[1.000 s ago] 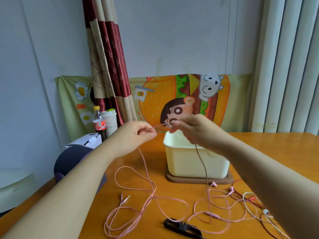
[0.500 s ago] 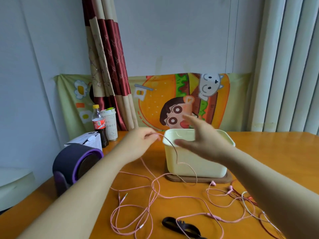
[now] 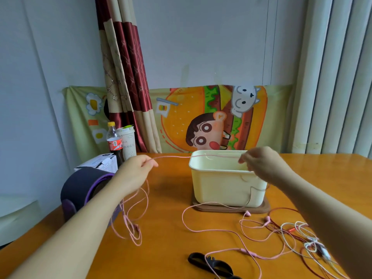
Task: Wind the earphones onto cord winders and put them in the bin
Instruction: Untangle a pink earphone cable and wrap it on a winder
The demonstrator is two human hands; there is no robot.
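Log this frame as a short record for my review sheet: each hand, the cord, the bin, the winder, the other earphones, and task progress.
left hand: pinches the pink earphone cord
right hand: pinches the same cord
cord: stretched taut between the hands at the level of the bin's rim, the rest trailing onto the table
bin: cream, open, nothing seen in the visible part
black cord winder: lying on the table, in neither hand
red and white earphones: tangled, loose, at right
progress: no cord wound yet
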